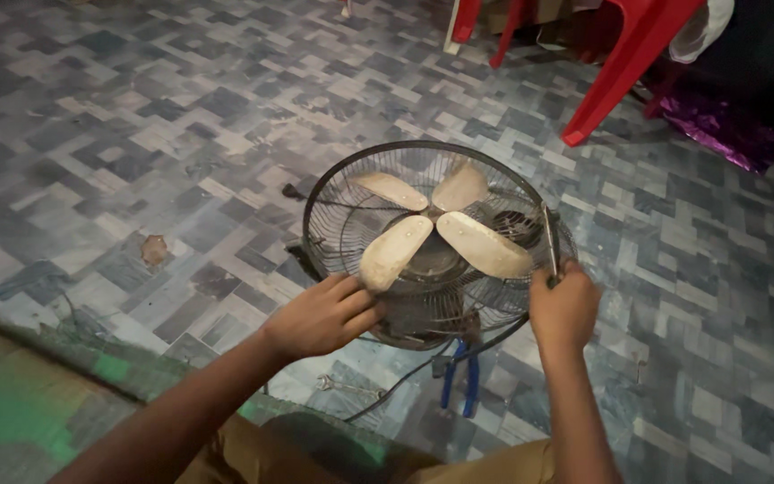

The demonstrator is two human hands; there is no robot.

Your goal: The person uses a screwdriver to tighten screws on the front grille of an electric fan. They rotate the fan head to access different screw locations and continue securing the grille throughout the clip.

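Round black wire fan (432,242) with dusty cream blades, lying on tiled floor (136,134). Left hand (324,315) gripping cage rim, right hand (564,309) clenched around thin metal screwdriver (550,242). Probably light, bendy wires; best held by rim.

From my head camera I see both of my forearms bare to the edge of view, with no sleeve, watch or ring showing. My left hand (324,315) and right hand (564,309) wear no gloves. At the bottom edge, my legs are in brownish-olive trousers (315,457).
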